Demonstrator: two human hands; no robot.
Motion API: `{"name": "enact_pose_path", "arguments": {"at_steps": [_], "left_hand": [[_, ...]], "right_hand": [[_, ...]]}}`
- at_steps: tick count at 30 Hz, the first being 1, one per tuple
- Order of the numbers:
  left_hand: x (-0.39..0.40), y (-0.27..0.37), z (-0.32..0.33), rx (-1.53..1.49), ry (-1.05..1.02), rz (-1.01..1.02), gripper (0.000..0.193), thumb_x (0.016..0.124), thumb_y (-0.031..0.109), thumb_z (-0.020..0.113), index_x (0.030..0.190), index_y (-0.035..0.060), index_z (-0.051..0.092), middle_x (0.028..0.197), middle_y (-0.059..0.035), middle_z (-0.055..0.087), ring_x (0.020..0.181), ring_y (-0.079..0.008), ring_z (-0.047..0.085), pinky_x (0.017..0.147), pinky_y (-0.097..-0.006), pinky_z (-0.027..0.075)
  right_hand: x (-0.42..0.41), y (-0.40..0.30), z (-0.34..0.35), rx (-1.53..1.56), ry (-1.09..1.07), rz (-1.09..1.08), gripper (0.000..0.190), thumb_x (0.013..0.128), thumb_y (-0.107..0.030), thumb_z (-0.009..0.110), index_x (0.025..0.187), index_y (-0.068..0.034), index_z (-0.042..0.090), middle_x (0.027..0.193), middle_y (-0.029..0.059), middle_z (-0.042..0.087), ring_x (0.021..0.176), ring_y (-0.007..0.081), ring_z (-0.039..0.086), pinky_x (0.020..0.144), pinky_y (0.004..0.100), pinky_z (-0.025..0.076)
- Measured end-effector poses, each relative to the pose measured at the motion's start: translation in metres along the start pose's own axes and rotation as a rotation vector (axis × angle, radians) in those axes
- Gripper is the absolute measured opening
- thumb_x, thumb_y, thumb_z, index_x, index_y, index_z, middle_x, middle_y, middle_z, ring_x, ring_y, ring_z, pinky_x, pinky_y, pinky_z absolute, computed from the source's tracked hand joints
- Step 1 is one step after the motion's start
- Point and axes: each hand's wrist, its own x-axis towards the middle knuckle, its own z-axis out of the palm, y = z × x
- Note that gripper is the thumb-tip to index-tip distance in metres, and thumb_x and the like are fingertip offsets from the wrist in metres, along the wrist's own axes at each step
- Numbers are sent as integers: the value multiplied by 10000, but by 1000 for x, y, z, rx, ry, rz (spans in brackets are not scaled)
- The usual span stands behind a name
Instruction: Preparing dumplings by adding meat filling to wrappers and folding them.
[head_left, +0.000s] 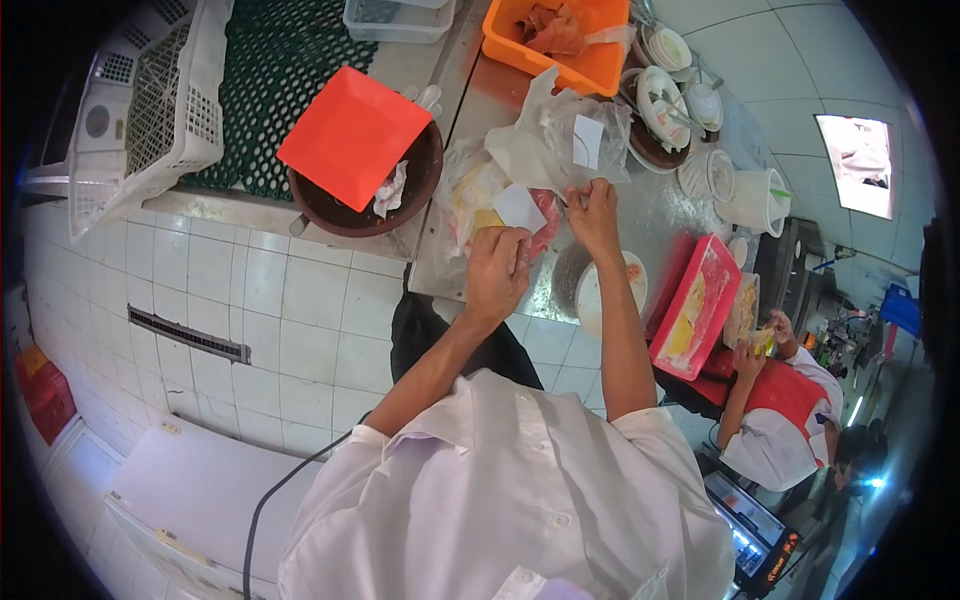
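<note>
Over the steel worktop (551, 289), my left hand (496, 274) pinches the near edge of a transparent plastic bag (459, 187). Yellowish contents and a white paper slip (520, 208) show in or on it, and something red and pink (546, 217) lies partly under my hands. My right hand (595, 217) grips crumpled plastic at the bag's right side, fingertips bent down. Just beyond it is a heap of whitish plastic wrapping (525, 142) with another white slip (587, 141). What exactly lies between my fingers is too small to make out.
An orange tub (499, 34) and stacked used dishes (664, 105) stand at the back. To the left, a red square plate (352, 139) rests across a brown bowl (322, 206). At right, a co-worker (780, 420) handles food beside a pink tray (724, 289). A white plate (592, 289) sits near my right forearm.
</note>
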Motion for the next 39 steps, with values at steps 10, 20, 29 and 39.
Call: {"name": "enact_pose_path", "arguments": {"at_steps": [10, 20, 29, 39], "left_hand": [[19, -17, -94, -466, 522, -517, 499, 975, 254, 655, 1235, -57, 364, 1076, -150, 548, 926, -217, 635, 796, -347, 532], [11, -38, -120, -479, 550, -517, 511, 980, 301, 650, 1232, -61, 391, 997, -115, 560, 868, -195, 657, 780, -301, 547], [22, -27, -106, -598, 482, -632, 547, 954, 257, 681, 1215, -89, 346, 1041, -180, 565, 851, -261, 686, 679, -326, 576], [49, -57, -154, -722, 522, -609, 419, 866, -38, 578, 1199, -116, 336, 1149, -282, 538, 938, -414, 672, 826, -506, 638]], "right_hand": [[-62, -139, -6, 264, -186, -112, 300, 875, -309, 728, 1000, -52, 639, 876, 78, 628, 898, 259, 618, 875, 423, 458], [-57, -54, 9, 789, -83, 181, 123, 944, -142, 636, 955, -26, 596, 844, 54, 634, 761, 145, 592, 712, 291, 476], [-52, -67, -32, 828, -103, 240, 189, 1016, -220, 581, 1006, -34, 554, 884, 9, 609, 827, 85, 536, 768, 248, 445], [-57, -51, -39, 867, -124, 152, 183, 994, -184, 584, 1033, -10, 544, 902, 111, 679, 818, 197, 644, 766, 331, 504]]}}
